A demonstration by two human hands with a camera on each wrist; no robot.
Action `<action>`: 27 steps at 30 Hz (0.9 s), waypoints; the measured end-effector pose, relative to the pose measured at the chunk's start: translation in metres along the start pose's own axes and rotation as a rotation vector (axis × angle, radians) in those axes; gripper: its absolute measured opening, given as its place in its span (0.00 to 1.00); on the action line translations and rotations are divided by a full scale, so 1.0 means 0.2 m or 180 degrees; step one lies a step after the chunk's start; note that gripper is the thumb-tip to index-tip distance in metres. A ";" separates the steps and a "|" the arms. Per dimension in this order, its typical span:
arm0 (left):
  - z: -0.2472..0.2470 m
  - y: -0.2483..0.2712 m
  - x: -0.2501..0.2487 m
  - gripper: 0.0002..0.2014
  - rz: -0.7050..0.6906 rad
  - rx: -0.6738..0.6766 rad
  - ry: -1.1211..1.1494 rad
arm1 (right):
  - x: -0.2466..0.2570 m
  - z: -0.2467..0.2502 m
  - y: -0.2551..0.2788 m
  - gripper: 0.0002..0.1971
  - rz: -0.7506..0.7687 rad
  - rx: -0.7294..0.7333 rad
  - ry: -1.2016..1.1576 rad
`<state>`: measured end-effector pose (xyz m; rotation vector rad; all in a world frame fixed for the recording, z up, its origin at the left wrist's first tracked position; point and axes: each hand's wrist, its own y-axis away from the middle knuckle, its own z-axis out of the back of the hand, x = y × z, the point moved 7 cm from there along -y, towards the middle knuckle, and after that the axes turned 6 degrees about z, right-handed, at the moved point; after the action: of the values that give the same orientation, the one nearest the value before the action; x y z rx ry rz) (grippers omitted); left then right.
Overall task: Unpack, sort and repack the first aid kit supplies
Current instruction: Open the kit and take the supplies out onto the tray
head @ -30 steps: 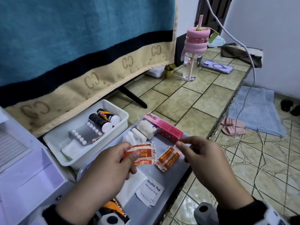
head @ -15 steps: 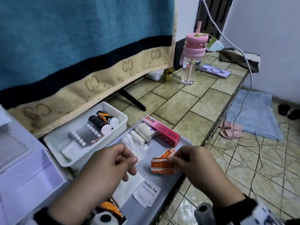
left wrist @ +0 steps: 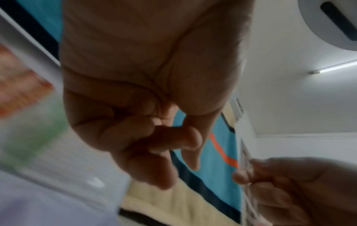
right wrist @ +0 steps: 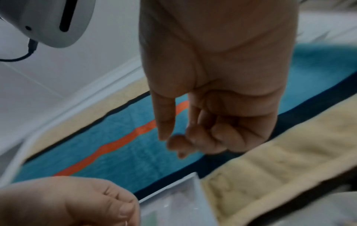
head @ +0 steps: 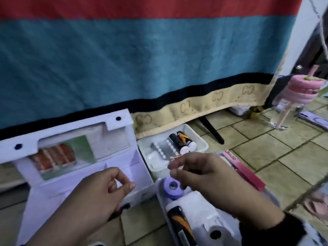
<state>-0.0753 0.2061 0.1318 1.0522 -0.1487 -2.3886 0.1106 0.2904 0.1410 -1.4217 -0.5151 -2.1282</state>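
The white first aid kit box (head: 53,185) stands open at the left, with orange plaster strips (head: 53,159) behind its lid window. My left hand (head: 127,183) hovers over the box's empty compartment; in the left wrist view (left wrist: 185,146) its fingers are curled with the thumb on the index and nothing in them. My right hand (head: 174,170) is between the white sorting tray (head: 202,139) and the grey tray (head: 273,199). It pinches an orange and white plaster packet (head: 175,158), of which only an edge shows. The right wrist view (right wrist: 168,140) is too blurred to show the packet.
The white tray holds two black and orange tubes (head: 179,141) and a blister pack (head: 163,148). On the grey tray lie a purple tape roll (head: 172,188), a pink box (head: 246,174) and another dark tube (head: 179,222). A hanging towel (head: 142,59) backs the counter; a pink bottle (head: 298,93) stands far right.
The head view has swung left onto the open kit box. My right hand has lifted the plaster packet off the grey tray and moved left. My left hand now hovers over the box.
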 end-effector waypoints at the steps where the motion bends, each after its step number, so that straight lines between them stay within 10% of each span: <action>1: 0.09 0.01 0.09 0.07 0.0136 -0.0135 -0.0046 | 0.07 -0.11 -0.05 0.08 0.0091 0.0382 0.0125; 8: 0.49 0.00 0.53 0.14 0.0383 -0.1107 -0.1453 | 0.37 -0.66 -0.36 0.31 0.0571 0.1707 0.1578; 17: 0.72 0.01 0.47 0.35 -0.0644 -0.1762 -0.1065 | 0.56 -0.90 -0.61 0.28 0.1509 0.0725 0.2008; 27: 0.81 -0.13 0.45 0.11 -0.0801 -0.1952 -0.0989 | 0.62 -0.99 -0.72 0.13 0.1605 0.0344 0.2416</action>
<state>-0.2525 0.1662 0.1765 0.4301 0.6048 -2.5447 -0.1607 0.2645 0.1780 -0.5161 0.0293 -1.9724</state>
